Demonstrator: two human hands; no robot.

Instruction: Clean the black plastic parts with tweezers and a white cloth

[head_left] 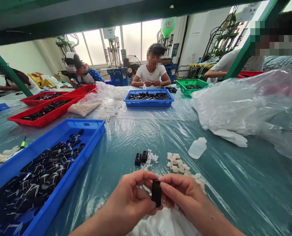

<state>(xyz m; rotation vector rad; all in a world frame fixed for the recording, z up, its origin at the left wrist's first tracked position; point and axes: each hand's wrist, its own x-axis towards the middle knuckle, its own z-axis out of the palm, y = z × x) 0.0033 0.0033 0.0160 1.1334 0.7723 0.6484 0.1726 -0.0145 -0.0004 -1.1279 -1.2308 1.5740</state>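
Note:
Between my two hands, near the front of the table, is a small black oblong plastic part, held upright. My left hand pinches it from the left side. The fingertips of my right hand grip its top and right edge. Just beyond lie two similar black parts beside a small heap of white plastic bits. Cream-coloured rubbery pieces are scattered past my right hand. White cloth lies under my hands.
A large blue tray of black parts stands at left. A clear squeeze bottle and large plastic bags are at right. Red trays, a smaller blue tray and a green tray stand farther back. Several people sit around the table.

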